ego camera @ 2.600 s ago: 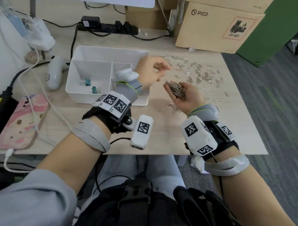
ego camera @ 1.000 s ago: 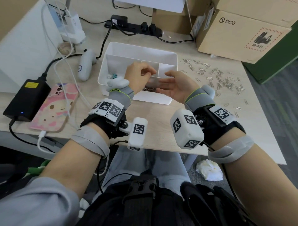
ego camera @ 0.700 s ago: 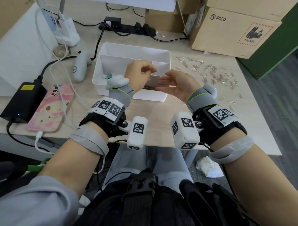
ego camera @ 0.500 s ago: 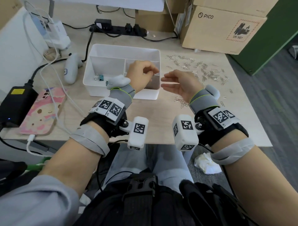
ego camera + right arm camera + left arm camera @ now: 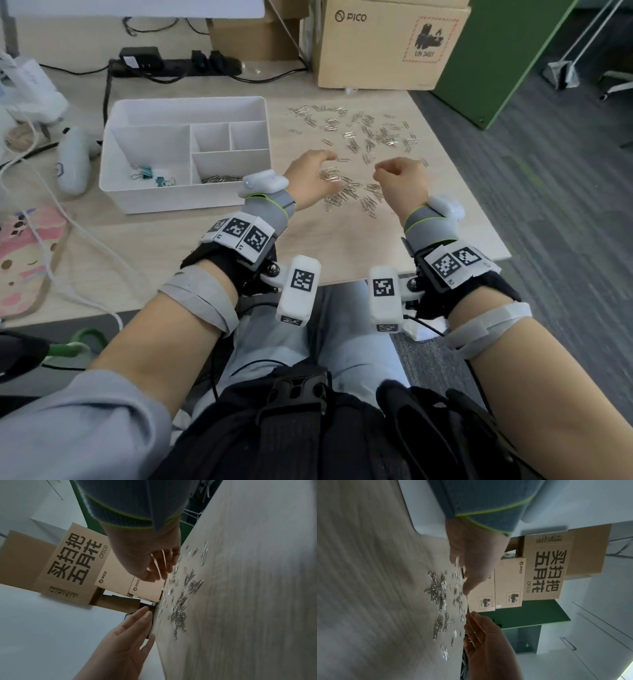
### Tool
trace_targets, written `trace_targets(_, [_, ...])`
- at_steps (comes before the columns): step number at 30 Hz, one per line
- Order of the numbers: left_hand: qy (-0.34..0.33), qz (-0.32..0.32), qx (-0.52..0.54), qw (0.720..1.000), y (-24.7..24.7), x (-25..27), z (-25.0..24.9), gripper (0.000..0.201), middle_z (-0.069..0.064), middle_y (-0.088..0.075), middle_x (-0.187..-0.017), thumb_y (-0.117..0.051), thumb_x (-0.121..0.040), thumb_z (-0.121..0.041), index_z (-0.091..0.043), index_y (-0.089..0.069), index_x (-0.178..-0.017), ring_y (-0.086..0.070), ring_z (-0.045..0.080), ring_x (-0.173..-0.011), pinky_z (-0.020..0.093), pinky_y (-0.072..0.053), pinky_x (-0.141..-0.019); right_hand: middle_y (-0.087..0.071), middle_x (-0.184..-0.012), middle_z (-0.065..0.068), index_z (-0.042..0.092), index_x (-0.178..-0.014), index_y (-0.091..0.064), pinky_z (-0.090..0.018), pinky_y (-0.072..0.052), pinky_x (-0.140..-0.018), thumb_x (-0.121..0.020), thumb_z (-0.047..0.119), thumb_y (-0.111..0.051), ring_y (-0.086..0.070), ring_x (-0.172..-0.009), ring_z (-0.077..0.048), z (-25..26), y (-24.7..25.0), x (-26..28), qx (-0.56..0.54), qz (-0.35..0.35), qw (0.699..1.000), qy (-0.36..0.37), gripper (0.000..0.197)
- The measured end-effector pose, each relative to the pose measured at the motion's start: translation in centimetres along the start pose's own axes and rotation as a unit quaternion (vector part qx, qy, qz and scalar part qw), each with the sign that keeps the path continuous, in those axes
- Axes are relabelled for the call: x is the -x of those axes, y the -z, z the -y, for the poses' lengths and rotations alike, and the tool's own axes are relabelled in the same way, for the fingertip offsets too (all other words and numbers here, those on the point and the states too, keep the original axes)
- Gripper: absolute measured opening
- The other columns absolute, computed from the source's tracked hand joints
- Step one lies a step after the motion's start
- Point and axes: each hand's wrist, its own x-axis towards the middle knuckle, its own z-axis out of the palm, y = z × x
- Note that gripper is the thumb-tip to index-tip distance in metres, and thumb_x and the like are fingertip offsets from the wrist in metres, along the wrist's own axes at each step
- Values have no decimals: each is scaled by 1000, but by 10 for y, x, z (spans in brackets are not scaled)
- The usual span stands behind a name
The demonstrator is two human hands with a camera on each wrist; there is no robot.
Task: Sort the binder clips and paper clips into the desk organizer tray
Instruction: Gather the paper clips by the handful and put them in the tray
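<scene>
Both hands hover low over the paper clips [image 5: 346, 192] strewn on the desk [image 5: 342, 246], left hand [image 5: 310, 183] with fingers loosely spread, right hand [image 5: 402, 185] loosely curled, beside the white tray [image 5: 185, 202] holding teal binder clips [image 5: 149, 173] and a small clip heap.

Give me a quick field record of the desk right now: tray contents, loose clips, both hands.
tray: white plastic desk organizer tray, left on the desk
large left compartment: teal binder clips
front right compartment: silver paper clips
two small back compartments: look empty
loose clips: silver wire paper clips scattered right of the tray
left hand: open over the near pile
right hand: fingers relaxed, holding nothing
</scene>
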Motion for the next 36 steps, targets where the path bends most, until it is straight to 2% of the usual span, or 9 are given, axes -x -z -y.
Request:
trace_targets(3, [27,65,-64,995,-14,-4,3,84,16,-28,-148,-67,-74,-47,-9,-31,-139,-22,28,-139,36,-23,-113,-62,-121,-6,13,-119,-62,-30,-46,-95,-83,19,-58,-56,-113,-21,-15,9,0,55,-11,998,3,37])
trace_targets(7, [93,133,-204,965,-33,-5,12,98,16,5,-156,-54,-81,-58,-9,-1,-147,9,32,-145,51,-5,-115,-35,-148,-11,11,-140,-39,-40,-23,-114,-89,33,-55,-23,-140,-29,-34,7,0,214,80,973,-12,58])
trace_targets(11, [87,130,-239,958,-59,3,13,90,6,15,-157,-37,-88,-60,-8,7,-146,15,24,-145,52,6,-115,-5,-158,-13,8,-144,-27,-46,-1,-117,-94,42,-42,3,-146,-30,-44,-8,-1,297,195,935,3,63])
trace_targets(15, [56,158,-256,952,-65,-10,10,87,6,12,-157,-29,-87,-62,-8,4,-146,13,21,-145,51,4,-115,-10,-158,-12,5,-144,-27,-39,-2,-117,-98,28,-40,-2,-146,-27,-40,-11,-2,259,239,933,73,54])
trace_targets(19, [17,192,-174,966,-44,-22,11,94,13,7,-157,-56,-85,-45,-6,5,-146,7,27,-146,44,-1,-118,-36,-150,-11,6,-137,-45,-26,-25,-112,-87,13,-62,-36,-137,-22,-40,0,-6,102,157,978,92,53])
trace_targets(23, [22,76,-162,984,-23,-28,18,96,17,-26,-145,-78,-66,-39,-10,-27,-141,-23,36,-134,44,-27,-110,-57,-126,-10,12,-127,-57,-26,-40,-93,-67,23,-82,-55,-114,-23,-40,16,-16,142,19,989,47,67])
trace_targets(26, [65,55,-159,984,-18,-30,19,91,17,-35,-136,-83,-59,-39,-10,-39,-134,-35,33,-125,39,-32,-104,-64,-112,-7,11,-125,-58,-24,-40,-84,-61,27,-86,-58,-104,-21,-40,21,-20,206,67,976,12,72])
trace_targets(32, [106,9,-29,994,-31,-43,13,55,6,-66,-94,-85,-60,-23,-10,-62,-108,-64,25,-91,28,-47,-82,-55,-63,9,9,-100,-69,-17,-41,-59,-65,11,-81,-53,-69,-13,-47,12,-28,147,77,986,23,37])
trace_targets(36, [103,10,-11,995,-38,-55,7,45,10,-71,-96,-84,-59,-19,-14,-64,-99,-67,24,-86,30,-53,-81,-53,-60,11,7,-92,-71,-17,-41,-60,-66,7,-77,-49,-57,-5,-46,3,-39,129,77,988,40,27])
